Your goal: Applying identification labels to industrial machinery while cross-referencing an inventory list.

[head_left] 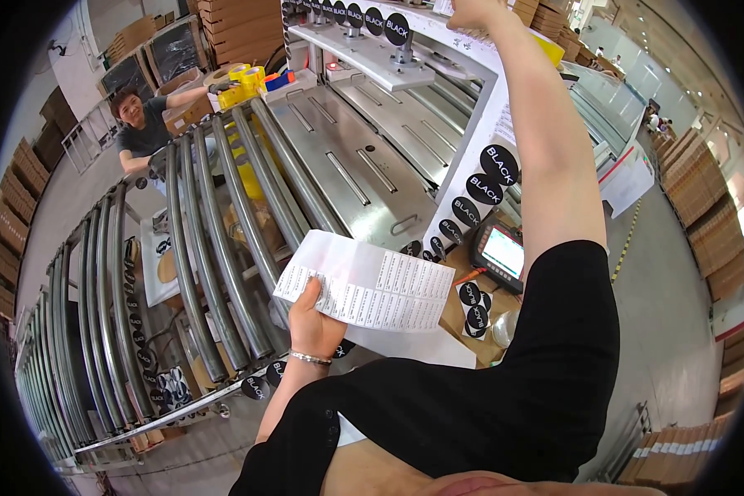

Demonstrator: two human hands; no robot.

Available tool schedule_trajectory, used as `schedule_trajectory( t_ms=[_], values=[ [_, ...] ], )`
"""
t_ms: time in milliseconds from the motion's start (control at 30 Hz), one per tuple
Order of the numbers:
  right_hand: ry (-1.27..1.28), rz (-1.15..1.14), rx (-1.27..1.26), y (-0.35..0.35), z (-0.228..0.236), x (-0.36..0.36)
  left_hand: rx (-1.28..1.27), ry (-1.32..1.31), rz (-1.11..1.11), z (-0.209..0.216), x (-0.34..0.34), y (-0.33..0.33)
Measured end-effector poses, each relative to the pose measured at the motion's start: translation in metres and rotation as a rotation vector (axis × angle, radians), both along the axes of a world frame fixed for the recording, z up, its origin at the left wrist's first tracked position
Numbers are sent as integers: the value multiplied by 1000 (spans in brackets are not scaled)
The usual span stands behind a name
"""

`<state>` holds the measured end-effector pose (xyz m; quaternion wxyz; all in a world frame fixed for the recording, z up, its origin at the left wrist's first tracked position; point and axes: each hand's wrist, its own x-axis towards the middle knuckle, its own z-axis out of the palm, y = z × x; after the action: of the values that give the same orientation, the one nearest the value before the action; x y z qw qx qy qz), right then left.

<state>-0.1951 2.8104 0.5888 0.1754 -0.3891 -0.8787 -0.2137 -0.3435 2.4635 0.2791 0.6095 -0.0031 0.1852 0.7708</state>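
My left hand (316, 329) grips a sheet of white labels (372, 285) by its lower left, thumb on top. Rows of small printed stickers cover part of the sheet, and a bare strip runs along its upper left. A bracelet circles that wrist. My right arm stretches up and away, and my right hand (476, 13) is at the top of the white machine frame (463, 178); the picture's edge cuts it off, so its fingers are mostly hidden. Round black stickers line the frame. Below the frame sits a small control screen (501, 252).
A roller conveyor (215, 240) runs along the left, joining a metal machine bed (339, 157). Across it a co-worker (145, 116) reaches toward yellow tape rolls (241, 83). Beside the screen lie an orange pen (469, 276), a sticker sheet (474, 310) and a clear round container (504, 329).
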Motion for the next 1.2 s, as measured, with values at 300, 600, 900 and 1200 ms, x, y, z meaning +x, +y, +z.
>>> schedule_trajectory(
  t_ms=[300,600,900,1200],
  values=[
    [-55,-78,-22,-4,-3,0,14,18,-15,-4,-2,2],
    [380,540,-448,-117,-116,-35,46,-14,-19,3,-4,-2],
    [867,637,-1706,-258,-276,36,40,91,-139,10,13,-10],
    [843,653,-1651,-281,-263,53,19,208,-181,7,28,-25]
  ],
)
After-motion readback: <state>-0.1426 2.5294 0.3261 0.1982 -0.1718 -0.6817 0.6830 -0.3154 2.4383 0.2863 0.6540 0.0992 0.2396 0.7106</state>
